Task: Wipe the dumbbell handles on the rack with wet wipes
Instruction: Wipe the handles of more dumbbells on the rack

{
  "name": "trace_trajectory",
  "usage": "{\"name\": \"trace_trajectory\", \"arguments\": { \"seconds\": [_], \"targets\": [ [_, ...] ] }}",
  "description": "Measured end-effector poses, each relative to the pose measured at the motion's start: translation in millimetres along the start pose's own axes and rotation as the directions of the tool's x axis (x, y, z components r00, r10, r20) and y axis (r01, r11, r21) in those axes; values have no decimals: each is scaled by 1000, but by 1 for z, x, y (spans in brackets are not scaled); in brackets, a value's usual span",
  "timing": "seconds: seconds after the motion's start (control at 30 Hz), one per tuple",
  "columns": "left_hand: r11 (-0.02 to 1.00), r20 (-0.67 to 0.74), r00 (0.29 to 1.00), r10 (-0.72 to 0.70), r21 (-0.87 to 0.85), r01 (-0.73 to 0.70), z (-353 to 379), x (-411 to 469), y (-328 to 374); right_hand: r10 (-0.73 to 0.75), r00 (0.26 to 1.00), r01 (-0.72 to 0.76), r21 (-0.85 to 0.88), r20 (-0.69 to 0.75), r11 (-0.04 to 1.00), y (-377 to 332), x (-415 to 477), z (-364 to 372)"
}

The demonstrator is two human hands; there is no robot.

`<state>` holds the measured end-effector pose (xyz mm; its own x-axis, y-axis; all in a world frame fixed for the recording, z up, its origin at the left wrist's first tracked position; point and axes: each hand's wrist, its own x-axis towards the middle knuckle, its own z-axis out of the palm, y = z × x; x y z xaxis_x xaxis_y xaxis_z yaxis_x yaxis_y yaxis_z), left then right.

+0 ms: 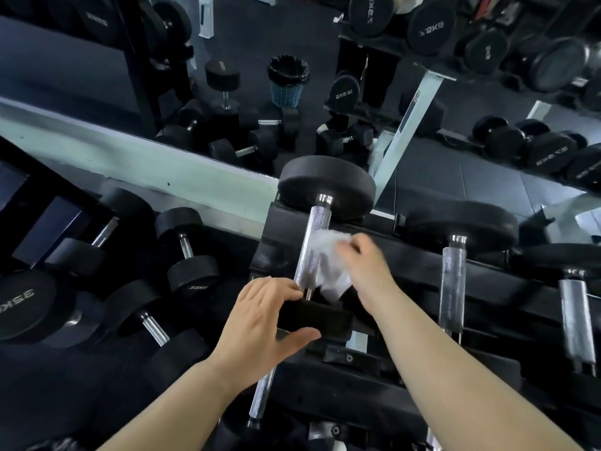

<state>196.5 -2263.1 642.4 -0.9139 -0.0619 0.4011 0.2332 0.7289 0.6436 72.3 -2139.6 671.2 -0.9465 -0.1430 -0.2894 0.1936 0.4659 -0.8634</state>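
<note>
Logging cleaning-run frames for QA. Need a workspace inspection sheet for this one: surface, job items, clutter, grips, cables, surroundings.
Surface: black rack, with more dumbbells lying in its cradles to the right.
Job's things: dumbbell lies on the rack. Its knurled handle is bare at the far end. The white wipe is at the handle's right side and motion-blurred.
Clutter: loose dumbbells low at left.
Grips: left grip holds the dumbbell's near head, fingers above and thumb below. Right grip holds the wipe.
Cables: nothing seen.
Surroundings: mirror behind the rack, with a lined bin reflected in it.
</note>
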Motion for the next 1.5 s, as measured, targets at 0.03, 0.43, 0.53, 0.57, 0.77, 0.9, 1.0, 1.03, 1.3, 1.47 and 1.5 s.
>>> {"name": "trace_trajectory", "arguments": {
  "seconds": [0.03, 0.43, 0.53, 0.57, 0.77, 0.9, 1.0, 1.03, 1.3, 1.47, 1.5],
  "targets": [
    [1000, 6, 1000, -6, -2, 6, -1, 0, 0, -122, 986, 118, -42, -115, 992, -6, 2, -2],
    [1000, 11, 1000, -11, 21, 10, 0, 0, -2, -673, 566, 774, -589, 477, 233, -6, 35, 5],
    [1000, 9, 1000, 1, 18, -1, 0, -1, -4, -717, 472, 774, -630, 513, 59, -12, 38, 12],
    [1000, 11, 1000, 1, 18, -1, 0, -1, -4, -697, 432, 787, -616, 572, -17, -10, 33, 15],
    [1000, 24, 1000, 0, 15, -1, 0, -1, -4, -552, 452, 838, -546, 700, -6, -13, 31, 7],
    [1000, 46, 999, -13, -3, 14, -5, -2, -3, -596, 502, 768, -640, 627, -27, -12, 27, 11],
    [1000, 47, 999, 5, 3, -5, -6, -2, -3, -615, 383, 878, -478, 689, 11, 4, 16, 6],
    [1000, 48, 999, 8, 3, -8, -6, -2, -3, -590, 392, 871, -491, 706, -9, 2, 20, 2],
    [999, 17, 999, -27, -35, 28, -4, -4, -1, -583, 427, 870, -489, 691, 57, 1, 11, 6],
    [1000, 9, 1000, -8, -17, 9, -5, -3, 2, -625, 417, 870, -489, 660, 64, -4, 26, 3],
    [1000, 13, 1000, -6, -16, 6, -5, -4, 2, -649, 444, 849, -522, 617, 86, -9, 32, 4]
  ]
}}
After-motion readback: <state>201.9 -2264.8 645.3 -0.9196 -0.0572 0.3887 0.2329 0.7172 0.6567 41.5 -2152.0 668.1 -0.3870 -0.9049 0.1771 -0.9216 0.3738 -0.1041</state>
